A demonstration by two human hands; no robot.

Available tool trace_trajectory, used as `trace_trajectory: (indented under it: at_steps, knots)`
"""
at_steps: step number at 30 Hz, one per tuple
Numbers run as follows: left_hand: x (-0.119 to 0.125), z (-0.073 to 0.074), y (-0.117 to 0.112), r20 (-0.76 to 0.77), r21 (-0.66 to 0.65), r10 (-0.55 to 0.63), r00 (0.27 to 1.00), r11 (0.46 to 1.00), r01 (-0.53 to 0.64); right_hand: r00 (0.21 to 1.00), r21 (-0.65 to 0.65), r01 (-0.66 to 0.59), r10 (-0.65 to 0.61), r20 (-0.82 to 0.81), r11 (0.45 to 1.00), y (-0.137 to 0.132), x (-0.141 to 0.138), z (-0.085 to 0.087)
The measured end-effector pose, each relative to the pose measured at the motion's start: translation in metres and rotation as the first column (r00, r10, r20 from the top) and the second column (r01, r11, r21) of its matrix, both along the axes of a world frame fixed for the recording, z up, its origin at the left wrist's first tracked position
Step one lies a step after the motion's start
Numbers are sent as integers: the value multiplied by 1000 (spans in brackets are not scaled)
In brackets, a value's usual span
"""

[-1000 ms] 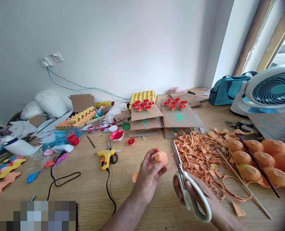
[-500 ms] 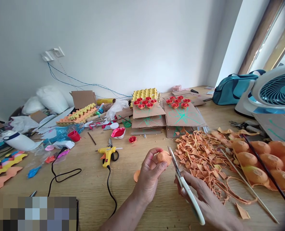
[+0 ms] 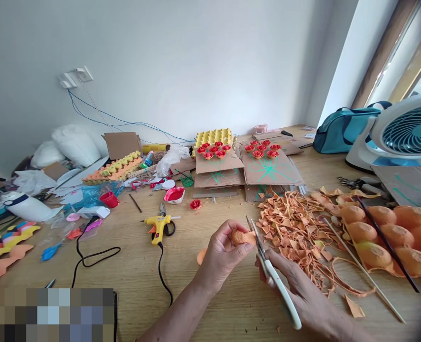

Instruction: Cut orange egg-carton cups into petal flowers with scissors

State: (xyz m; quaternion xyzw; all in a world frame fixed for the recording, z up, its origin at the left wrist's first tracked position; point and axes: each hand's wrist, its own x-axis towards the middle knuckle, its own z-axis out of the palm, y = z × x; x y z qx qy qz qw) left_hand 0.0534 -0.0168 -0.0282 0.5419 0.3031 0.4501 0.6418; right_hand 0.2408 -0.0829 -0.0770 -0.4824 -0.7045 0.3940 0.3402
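Observation:
My left hand [image 3: 221, 259] pinches a small orange egg-carton piece [image 3: 241, 237] between thumb and fingers, above the table. My right hand [image 3: 291, 280] grips white-handled scissors [image 3: 283, 294], whose parted blades point up and left, at the right edge of the piece. Part of the piece is hidden by the left fingers. On the table, left of the left wrist, lies a rounded orange cut-out [image 3: 201, 257]. A heap of orange carton scraps [image 3: 299, 228] spreads just beyond and right of the scissors.
A yellow glue gun [image 3: 158, 227] with a black cord lies to the left. One red paper rose [image 3: 195, 204] sits near a red paint dish [image 3: 174, 195]. At right are an orange egg tray [image 3: 381, 235], a thin stick [image 3: 367, 271] and a fan [image 3: 406, 130]. Cardboard sheets [image 3: 274, 172] carry red roses behind.
The scissor blades have opened wider and now straddle the right edge of the orange piece. In the left fingers the piece has turned slightly. The view has shifted a little.

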Motion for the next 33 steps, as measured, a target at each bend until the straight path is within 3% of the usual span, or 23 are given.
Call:
trace_trajectory:
  at_steps: [12,21,33]
  knots:
    - [-4,-1,2,-135,130,-88,987,986,105,999,46,-27,28,-27,999,0,4,-4]
    - [-4,-2,0,-145,118,-42,988,991,60,1000,140,-16,19,-21,990,-3,7,-9]
    - [-1,5,-2,-61,60,-58,996,996,61,999,120,-37,42,-34,992,-3,3,-2]
